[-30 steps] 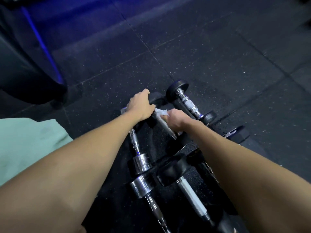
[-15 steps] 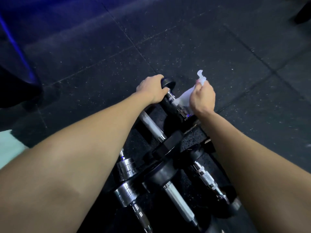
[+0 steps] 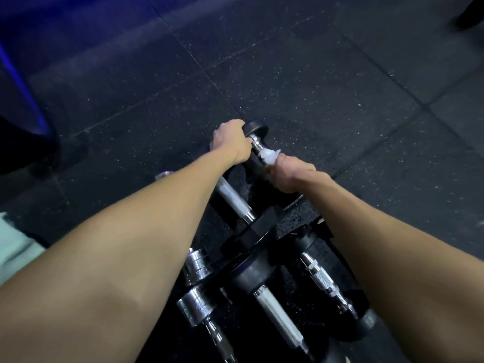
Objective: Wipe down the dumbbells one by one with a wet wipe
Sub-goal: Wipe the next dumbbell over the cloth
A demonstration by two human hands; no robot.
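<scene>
Several dumbbells lie side by side on the dark rubber floor. The farthest one (image 3: 255,132) has a black round head and a chrome handle. My left hand (image 3: 229,142) curls over the black end of a dumbbell just beside that head. My right hand (image 3: 290,174) grips the chrome handle with a white wet wipe (image 3: 269,154) bunched between fingers and bar. A long silver-handled dumbbell (image 3: 234,199) runs below my left wrist. Chrome-plated dumbbells (image 3: 195,302) and a knurled one (image 3: 320,280) lie nearer me.
Speckled black rubber floor tiles (image 3: 314,74) spread all around. A dark object with a blue lit edge (image 3: 23,100) stands at far left. Pale green cloth (image 3: 13,247) shows at the left edge. A dark shape (image 3: 471,14) sits top right.
My right hand came down from holding the wipe loose in the air and now grips the chrome handle with the wipe. My left hand stays on the black end.
</scene>
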